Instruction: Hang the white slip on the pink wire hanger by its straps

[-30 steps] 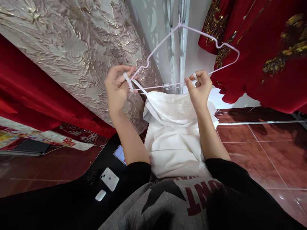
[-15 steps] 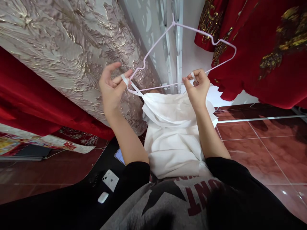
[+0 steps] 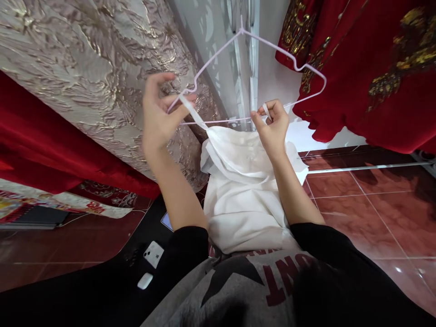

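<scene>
A pale pink clothes hanger [image 3: 215, 54] stands upright in front of me, its left corner between the thumb and fingers of my left hand [image 3: 158, 116]. One white strap [image 3: 195, 111] of a white garment [image 3: 243, 200] loops over that left arm of the hanger and runs down to the garment's top edge. My right hand [image 3: 273, 129] pinches the other strap beside the hanger's bottom bar; a white loop shows over its fingers. Ruffled cloth lies across my lap below both hands. The right strap's lower part is hidden behind my right hand.
A textured beige-pink fabric [image 3: 102, 68] hangs at left, next to red cloth [image 3: 51, 141]. Red garments with gold decoration [image 3: 357, 77] hang at right. A phone [image 3: 154, 254] and a white case [image 3: 145, 281] lie on a black surface at lower left.
My left hand has risen slightly, and the left strap has gone from around its fingers onto the hanger's arm. The hanger and my right hand have shifted a little left.
</scene>
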{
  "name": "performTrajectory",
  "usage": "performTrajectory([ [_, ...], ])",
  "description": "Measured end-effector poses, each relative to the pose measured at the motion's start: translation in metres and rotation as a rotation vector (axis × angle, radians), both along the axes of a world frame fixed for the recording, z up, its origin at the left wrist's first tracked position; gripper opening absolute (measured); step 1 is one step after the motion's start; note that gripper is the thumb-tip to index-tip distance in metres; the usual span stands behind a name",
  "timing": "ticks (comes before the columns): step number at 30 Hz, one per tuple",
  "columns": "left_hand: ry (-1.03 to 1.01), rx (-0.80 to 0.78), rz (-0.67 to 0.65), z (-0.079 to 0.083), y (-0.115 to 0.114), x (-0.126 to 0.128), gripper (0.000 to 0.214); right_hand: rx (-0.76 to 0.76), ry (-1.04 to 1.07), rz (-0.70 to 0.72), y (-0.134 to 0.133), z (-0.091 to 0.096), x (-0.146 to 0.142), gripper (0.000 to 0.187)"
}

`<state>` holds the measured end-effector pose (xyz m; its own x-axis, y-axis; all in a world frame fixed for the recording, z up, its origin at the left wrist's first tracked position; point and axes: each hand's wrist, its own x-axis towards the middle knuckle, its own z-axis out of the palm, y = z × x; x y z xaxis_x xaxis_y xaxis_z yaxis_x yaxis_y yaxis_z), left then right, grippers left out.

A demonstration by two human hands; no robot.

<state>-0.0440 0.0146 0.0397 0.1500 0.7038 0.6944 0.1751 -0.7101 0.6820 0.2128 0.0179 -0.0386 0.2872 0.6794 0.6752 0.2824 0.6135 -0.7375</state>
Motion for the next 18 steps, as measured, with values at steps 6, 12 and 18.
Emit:
performTrajectory([
  [6,0.158,0.166,0.339,0.015,0.011,0.027,0.028,0.0,0.025,0.008,-0.001,0.001,0.003,0.024],
  [12,-0.016,0.446,0.585,-0.017,0.002,0.067,0.025,-0.006,0.015,-0.024,0.001,-0.002,0.005,0.026],
  [18,0.474,0.232,0.434,-0.063,-0.019,0.129,0.019,0.04,0.025,0.011,-0.001,0.002,0.011,0.019],
])
